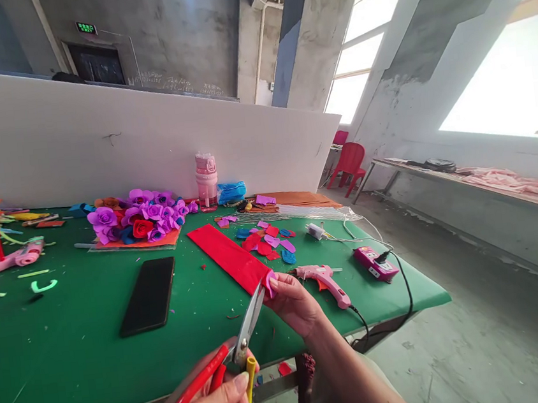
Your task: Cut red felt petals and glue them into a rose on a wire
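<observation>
My left hand (207,397), at the lower middle, is closed around red-handled scissors (251,319). A yellow tube-like stick (250,373) also shows between its fingers. The blades point up and to the right, and their tips reach the small purple paper petal (271,282). Finger and thumb of my right hand (295,300) pinch that petal. Just behind the tips, a long red paper strip (229,257) lies slantwise on the table. Loose red, purple and blue paper petals (266,241) are scattered beyond my right hand.
A pink glue gun (325,279) and a pink power strip (375,263) with cords lie at right. Leftward are a black phone (148,296) and purple paper roses (142,211). A pink bottle (207,182) stands before the white board (146,131) backing the green table (89,368).
</observation>
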The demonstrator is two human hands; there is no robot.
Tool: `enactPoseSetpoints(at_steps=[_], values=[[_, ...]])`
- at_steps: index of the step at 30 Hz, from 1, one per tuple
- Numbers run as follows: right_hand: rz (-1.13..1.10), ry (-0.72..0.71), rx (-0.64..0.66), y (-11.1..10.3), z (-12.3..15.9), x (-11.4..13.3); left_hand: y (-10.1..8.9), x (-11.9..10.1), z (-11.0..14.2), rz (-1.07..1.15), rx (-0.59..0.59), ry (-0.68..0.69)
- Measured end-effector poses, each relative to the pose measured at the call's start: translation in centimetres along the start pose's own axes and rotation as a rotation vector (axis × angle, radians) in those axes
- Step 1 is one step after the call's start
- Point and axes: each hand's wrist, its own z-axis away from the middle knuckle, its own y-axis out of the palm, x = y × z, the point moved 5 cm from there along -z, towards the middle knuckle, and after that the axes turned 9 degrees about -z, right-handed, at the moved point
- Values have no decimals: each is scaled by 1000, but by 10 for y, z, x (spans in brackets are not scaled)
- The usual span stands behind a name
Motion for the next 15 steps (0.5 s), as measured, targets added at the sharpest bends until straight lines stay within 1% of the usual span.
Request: enactPoseSetpoints(at_steps=[6, 10, 13, 15], values=[[47, 18, -4, -2, 1, -3, 3, -3, 1, 31, -2, 9], [46, 24, -28, -1, 2, -2, 4, 1, 0, 49, -10, 5], [85, 4, -32, -1, 2, 1, 3, 12, -2, 34, -21, -63], [94, 4, -28, -1, 2, 1, 1, 20, -3, 22, -51, -119]])
